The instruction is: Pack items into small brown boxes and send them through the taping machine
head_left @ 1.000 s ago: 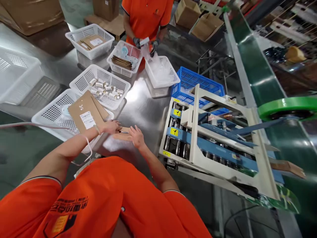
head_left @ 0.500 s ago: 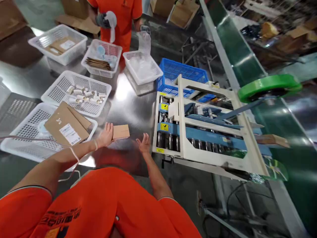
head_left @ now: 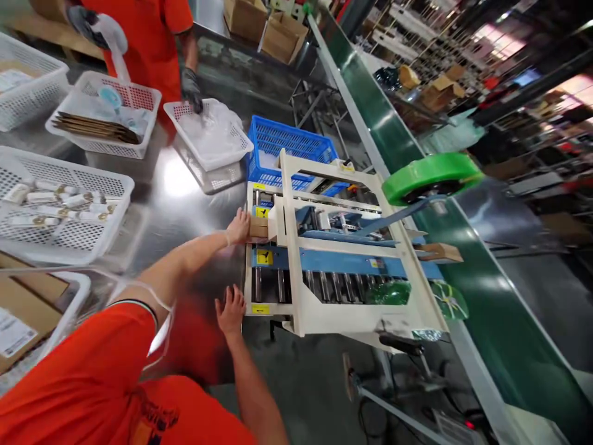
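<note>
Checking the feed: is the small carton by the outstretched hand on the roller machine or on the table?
On the roller machine: the carton lies past the table, with the left hand at its end.

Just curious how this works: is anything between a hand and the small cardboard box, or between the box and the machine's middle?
Nothing visible separates the left hand from the cardboard box; they appear to touch. Beyond the box is the cream block of the machine; whether it blocks the way, I cannot tell.

Your counter (head_left: pixel 173 207) is smooth, glossy metal, your small box (head_left: pixel 258 228) matt cardboard, the blue crate (head_left: pixel 296 128) plastic, and the conveyor belt (head_left: pixel 504 315) shiny.
</note>
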Demonstrator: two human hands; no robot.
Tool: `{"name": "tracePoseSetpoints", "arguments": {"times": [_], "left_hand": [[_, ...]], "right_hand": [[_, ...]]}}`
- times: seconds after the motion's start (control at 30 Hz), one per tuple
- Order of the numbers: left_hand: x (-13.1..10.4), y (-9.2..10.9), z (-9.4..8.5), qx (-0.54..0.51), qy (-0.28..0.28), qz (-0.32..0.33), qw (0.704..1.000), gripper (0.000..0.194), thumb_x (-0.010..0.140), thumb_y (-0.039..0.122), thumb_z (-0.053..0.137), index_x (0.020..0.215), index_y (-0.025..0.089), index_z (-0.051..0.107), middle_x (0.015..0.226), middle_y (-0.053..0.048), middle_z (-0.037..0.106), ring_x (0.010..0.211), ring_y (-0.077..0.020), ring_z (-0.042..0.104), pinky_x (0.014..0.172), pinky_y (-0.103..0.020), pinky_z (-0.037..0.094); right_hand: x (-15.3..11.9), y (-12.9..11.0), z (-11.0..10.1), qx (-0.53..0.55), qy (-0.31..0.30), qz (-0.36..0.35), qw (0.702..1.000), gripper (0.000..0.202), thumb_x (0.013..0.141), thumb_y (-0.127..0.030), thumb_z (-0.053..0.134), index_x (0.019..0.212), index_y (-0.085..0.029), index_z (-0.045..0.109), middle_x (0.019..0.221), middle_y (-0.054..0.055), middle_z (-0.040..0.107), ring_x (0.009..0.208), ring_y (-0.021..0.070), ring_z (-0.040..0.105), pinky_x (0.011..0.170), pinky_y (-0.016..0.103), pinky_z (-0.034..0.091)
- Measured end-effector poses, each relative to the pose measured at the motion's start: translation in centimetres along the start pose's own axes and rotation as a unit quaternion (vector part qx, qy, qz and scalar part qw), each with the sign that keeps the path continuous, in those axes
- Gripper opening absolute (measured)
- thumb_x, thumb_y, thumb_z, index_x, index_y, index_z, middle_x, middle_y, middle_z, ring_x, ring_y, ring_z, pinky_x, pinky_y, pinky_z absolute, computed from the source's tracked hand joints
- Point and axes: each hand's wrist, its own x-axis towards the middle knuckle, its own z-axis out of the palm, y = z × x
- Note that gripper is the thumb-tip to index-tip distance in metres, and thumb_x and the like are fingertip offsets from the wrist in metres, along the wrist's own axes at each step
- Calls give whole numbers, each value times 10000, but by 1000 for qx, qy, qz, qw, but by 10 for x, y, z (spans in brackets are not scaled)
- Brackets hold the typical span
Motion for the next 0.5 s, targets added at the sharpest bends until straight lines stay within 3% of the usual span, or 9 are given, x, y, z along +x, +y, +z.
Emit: {"name": "tracePoseSetpoints", "arguments": {"times": [0.07,0.13,0.2,0.23,0.3,0.37,0.43,0.5], "left_hand": [[30,26,14,-87,-13,8,996,1337,923,542,927,1876,-62,210,1870,-473,351,1821,-620,273,1511,-785,57],[44,48,23,-188,-15,4,982,1546,873,549,993,1891,-55,-2,1916,-518,92,1842,-662,68,1469,-866,82],[38,58,26,-243,9,-13,970,1619,856,496,1027,1892,-15,-106,1919,-511,-101,1838,-659,-67,1450,-891,121],[26,57,24,-246,24,-26,969,1592,866,451,1024,1901,10,-101,1929,-490,-122,1844,-639,-88,1462,-871,137],[-16,41,13,-250,52,-43,966,1443,896,336,988,1928,65,17,1973,-426,18,1874,-582,-16,1501,-790,181],[-82,12,-5,-265,82,-46,960,1200,949,255,902,1927,148,213,1962,-321,281,1877,-499,201,1514,-699,288],[-167,-20,-29,-274,117,-63,952,950,1008,207,788,1873,205,394,1865,-240,495,1784,-419,447,1480,-642,408],[-262,-48,-54,-258,162,-139,942,783,1037,180,703,1796,210,513,1755,-219,608,1641,-378,605,1432,-629,480]], "right_hand": [[0,3,3,-8,-3,-4,1000,602,1220,-602,417,1753,-426,634,1898,109,533,1691,482,592,1259,757,608],[2,6,6,-9,4,-14,1000,597,1222,-597,403,1732,-413,653,1871,125,569,1688,489,592,1259,756,600],[5,8,11,8,30,-25,999,553,1215,-574,424,1664,-411,703,1807,148,638,1658,496,617,1229,760,603],[7,9,13,26,55,-29,998,536,1208,-560,440,1623,-383,729,1764,174,673,1620,502,646,1206,763,605],[8,11,19,76,128,-35,988,537,1197,-546,455,1542,-276,766,1672,246,716,1525,503,698,1168,754,606],[7,15,22,124,206,-36,970,571,1188,-563,463,1449,-173,787,1567,301,742,1426,480,726,1129,715,610],[10,19,20,154,256,-34,954,567,1172,-578,483,1351,-151,808,1453,296,773,1332,446,736,1074,649,618],[19,15,12,179,290,-27,940,499,1153,-551,512,1243,-180,832,1320,273,798,1239,429,740,1008,596,619]]}}
